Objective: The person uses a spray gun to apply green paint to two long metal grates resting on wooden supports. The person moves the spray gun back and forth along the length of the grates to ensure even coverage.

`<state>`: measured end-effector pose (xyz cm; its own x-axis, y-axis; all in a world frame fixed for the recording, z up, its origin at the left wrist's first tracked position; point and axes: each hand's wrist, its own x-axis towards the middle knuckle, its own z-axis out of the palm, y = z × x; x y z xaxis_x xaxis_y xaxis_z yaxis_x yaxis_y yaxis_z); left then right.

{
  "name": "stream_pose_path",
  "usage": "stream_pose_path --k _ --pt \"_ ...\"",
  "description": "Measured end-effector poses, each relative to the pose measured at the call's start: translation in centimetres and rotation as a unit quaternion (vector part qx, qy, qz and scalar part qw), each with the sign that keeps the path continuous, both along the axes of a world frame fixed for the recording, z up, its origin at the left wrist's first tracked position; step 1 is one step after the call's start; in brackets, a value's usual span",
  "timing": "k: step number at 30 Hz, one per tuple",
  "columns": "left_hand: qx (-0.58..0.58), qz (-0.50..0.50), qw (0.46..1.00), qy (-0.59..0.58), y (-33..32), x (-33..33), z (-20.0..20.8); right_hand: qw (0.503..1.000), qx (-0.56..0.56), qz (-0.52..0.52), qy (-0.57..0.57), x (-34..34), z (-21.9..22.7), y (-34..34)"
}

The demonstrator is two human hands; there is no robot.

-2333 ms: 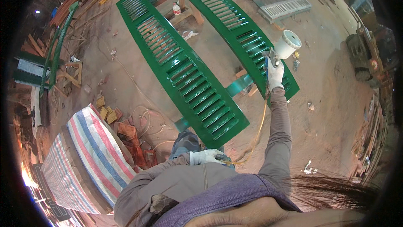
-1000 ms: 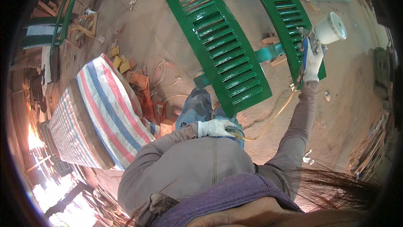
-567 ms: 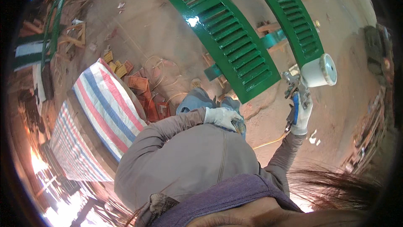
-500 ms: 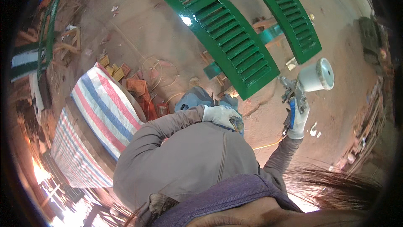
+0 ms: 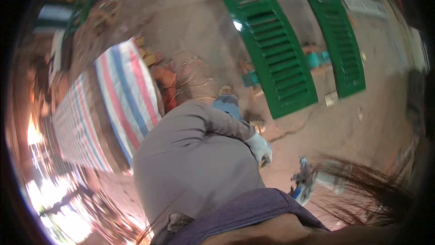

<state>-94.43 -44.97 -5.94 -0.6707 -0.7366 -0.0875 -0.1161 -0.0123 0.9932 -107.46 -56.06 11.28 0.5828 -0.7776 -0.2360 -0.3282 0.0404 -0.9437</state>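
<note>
My right hand (image 5: 306, 193), in a pale glove, is low on the right and blurred, partly behind my collar. It grips a spray gun (image 5: 302, 175) with a whitish cup (image 5: 334, 178), which strands of hair partly cover. My left hand (image 5: 261, 149), gloved too, is beside my body with its fingers curled; what they hold, if anything, I cannot make out. Ahead lie two glossy green louvred shutters: a nearer, wider-looking shutter (image 5: 282, 57) and a further right shutter (image 5: 343, 50). Both hands are apart from them.
On the left stands a bulky thing under a striped sheet (image 5: 118, 84). Teal supports (image 5: 250, 79) show beneath the shutters. Reddish blocks (image 5: 166, 82) and a thin hose (image 5: 201, 82) lie on the floor. Green frames (image 5: 86, 2) stand at the far left.
The spray gun in my right hand has come down and back toward my body. My left hand has moved right and lower in view. The whole view has shifted, with the shutters further right.
</note>
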Motion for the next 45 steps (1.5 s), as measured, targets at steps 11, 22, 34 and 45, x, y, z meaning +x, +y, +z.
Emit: stream_pose_path --k 11,22,34,45 --pt "0.029 0.105 0.993 -0.042 -1.6 -3.7 2.1 0.992 -0.002 0.125 -0.032 -0.1 -2.1 -5.8" --pt "0.015 0.264 0.964 0.037 10.0 7.6 2.2 0.992 -0.043 0.12 -0.019 7.4 0.2 2.3" --pt "-0.011 0.489 0.863 -0.126 26.5 25.2 4.9 0.982 0.008 0.188 -0.036 24.0 4.6 12.5" --pt "0.069 0.574 0.807 -0.119 32.8 45.5 2.8 0.948 0.006 0.313 -0.05 49.8 2.7 15.8"
